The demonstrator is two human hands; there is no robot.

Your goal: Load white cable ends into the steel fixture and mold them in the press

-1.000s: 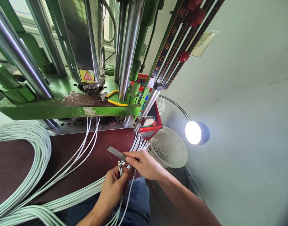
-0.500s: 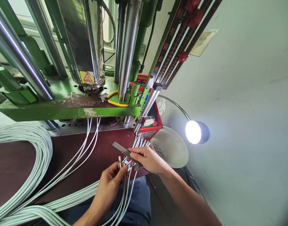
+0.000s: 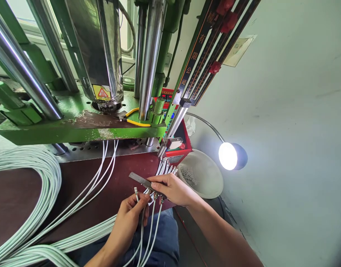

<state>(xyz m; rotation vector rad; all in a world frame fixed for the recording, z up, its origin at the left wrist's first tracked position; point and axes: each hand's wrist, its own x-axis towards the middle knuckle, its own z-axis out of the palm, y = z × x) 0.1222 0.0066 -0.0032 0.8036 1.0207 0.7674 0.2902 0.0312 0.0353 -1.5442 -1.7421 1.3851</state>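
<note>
My right hand [image 3: 169, 189] is closed on a flat metal bar [image 3: 142, 181], whose free end points up and to the left. Below the bar, white cables [image 3: 151, 231] with small metal connectors hang down over my lap. My left hand [image 3: 131, 213] pinches a white cable just left of the bar; the metal connector [image 3: 136, 190] of that cable sticks up above the fingers. Behind my right hand, a bunch of cable ends with metal tips [image 3: 166, 167] lies at the table's right edge.
A green press [image 3: 75, 133] with steel columns stands over the dark red table [image 3: 125, 167]. Coiled white cables [image 3: 50, 178] lie at the left; several cables run under the press. Yellow-handled pliers [image 3: 138, 122] rest on it. At the right are a bowl [image 3: 212, 178] and a lit lamp [image 3: 228, 156].
The metal bar and my right hand have shifted slightly left. The connector above my left fingers has moved left and a little down, farther from the bar.
</note>
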